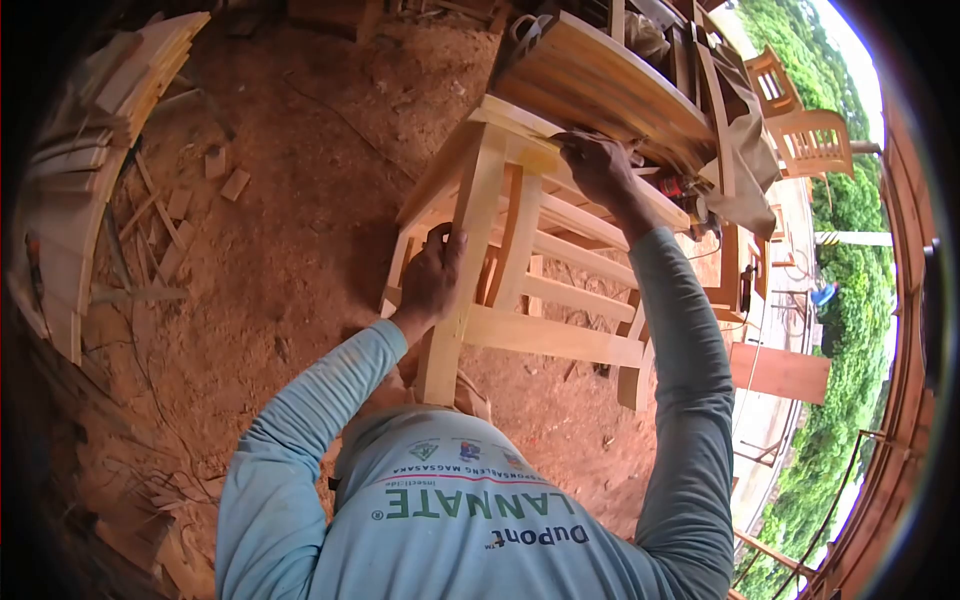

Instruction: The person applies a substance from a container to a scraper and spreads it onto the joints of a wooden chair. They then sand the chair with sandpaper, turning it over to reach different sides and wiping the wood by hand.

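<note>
A pale, unpainted wooden chair frame point(555, 338) stands tilted in front of me, its slats and rails showing. My left hand point(432, 278) is wrapped round its long near leg point(466, 250), thumb toward me. Up at the top rail, my right hand point(598, 172) is closed with its fingertips pressed close to the wood. Beside those fingers a small yellow patch point(541, 157) shows on the corner of the frame. What the right fingers hold, if anything, I cannot tell. The leg's lower end reaches my shirt.
Stacked boards point(85, 190) stand at the left, with wood offcuts point(180, 205) scattered on the dirt floor point(290, 160). A brown wooden panel point(610, 85) and draped cloth point(745, 160) lie just beyond the chair. Finished chairs point(812, 140) stand at the far right.
</note>
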Action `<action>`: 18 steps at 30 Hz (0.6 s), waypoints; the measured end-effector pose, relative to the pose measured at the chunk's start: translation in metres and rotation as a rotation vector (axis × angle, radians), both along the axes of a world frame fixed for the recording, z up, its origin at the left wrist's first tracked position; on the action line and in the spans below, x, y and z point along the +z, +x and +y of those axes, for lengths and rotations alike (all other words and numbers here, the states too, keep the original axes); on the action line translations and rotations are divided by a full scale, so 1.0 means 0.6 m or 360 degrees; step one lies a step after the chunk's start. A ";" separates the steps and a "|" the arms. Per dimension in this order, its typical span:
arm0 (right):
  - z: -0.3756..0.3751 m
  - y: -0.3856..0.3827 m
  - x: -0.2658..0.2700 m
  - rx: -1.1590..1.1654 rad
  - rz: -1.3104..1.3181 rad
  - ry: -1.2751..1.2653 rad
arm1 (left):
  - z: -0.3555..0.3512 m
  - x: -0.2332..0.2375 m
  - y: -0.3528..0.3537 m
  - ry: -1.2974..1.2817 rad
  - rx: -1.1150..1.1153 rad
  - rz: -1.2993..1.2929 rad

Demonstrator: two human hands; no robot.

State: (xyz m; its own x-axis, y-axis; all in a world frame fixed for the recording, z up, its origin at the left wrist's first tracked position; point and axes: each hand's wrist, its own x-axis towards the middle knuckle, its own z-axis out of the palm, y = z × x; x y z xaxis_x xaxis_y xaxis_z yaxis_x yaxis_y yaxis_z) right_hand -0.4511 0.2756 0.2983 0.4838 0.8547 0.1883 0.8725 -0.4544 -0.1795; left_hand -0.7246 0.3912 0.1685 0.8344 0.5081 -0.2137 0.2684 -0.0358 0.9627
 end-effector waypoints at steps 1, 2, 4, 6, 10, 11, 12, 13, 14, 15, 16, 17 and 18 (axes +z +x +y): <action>0.004 0.004 -0.012 0.0028 -0.0022 -0.0009 | 0.002 -0.001 0.000 -0.0002 -0.0007 0.0025; 0.008 0.002 -0.019 0.0054 -0.0043 -0.0019 | 0.002 0.002 -0.001 -0.0004 -0.0015 0.0051; 0.009 -0.003 -0.033 0.0048 -0.0080 -0.0034 | 0.002 0.005 -0.001 0.0004 -0.0025 0.0078; 0.010 -0.021 -0.040 0.0074 0.0004 -0.0005 | 0.004 0.009 -0.003 0.0023 -0.0020 0.0084; -0.021 -0.043 -0.036 0.0178 0.0145 -0.0044 | 0.002 0.007 -0.003 -0.0002 -0.0002 0.0020; -0.022 -0.046 -0.020 0.0214 0.0174 -0.0045 | 0.004 0.012 -0.003 -0.0010 -0.0014 0.0044; -0.020 -0.047 -0.005 0.0163 0.0143 0.0056 | 0.005 0.016 -0.003 -0.0017 -0.0027 0.0068; -0.021 -0.047 0.012 -0.0095 0.0257 0.0042 | 0.006 0.020 -0.003 0.0000 -0.0036 0.0078; -0.020 -0.041 0.009 -0.0051 0.0159 0.0112 | 0.009 0.029 -0.005 0.0018 -0.0046 0.0092; -0.020 -0.034 0.002 -0.0013 0.0063 0.0184 | 0.009 0.034 -0.007 0.0037 -0.0061 0.0108; -0.019 -0.029 -0.008 0.0042 0.0013 0.0177 | 0.008 0.029 -0.007 0.0032 -0.0053 0.0095; -0.017 -0.024 -0.024 0.0097 -0.0039 0.0169 | 0.006 0.020 -0.006 0.0028 -0.0046 0.0081; -0.014 -0.022 -0.039 0.0154 -0.0089 0.0161 | 0.006 0.018 -0.004 0.0022 -0.0036 0.0068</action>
